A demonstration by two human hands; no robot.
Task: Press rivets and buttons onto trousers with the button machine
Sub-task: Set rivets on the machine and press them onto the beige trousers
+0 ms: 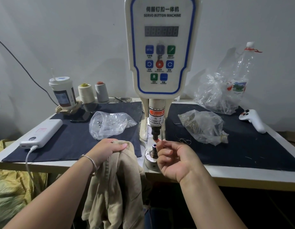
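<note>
Right hand (174, 160) fingers (160, 143) pinched together at the gap between upper punch (155, 135) and lower die (154, 150); likely seating a rivet, too small to tell. Die axis vertical, touching the fingers at their 9 o'clock. Left hand (106, 150) fingers clamped on beige trousers (117, 182), bunched at the worktop (242, 175) edge, 9 o'clock from the die, hanging down. Left hand must bring the fabric rightward over the die.

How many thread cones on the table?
2: a cream cone and a grey cone, side by side at the back left, right of the cup. The machine may hide others.
</note>
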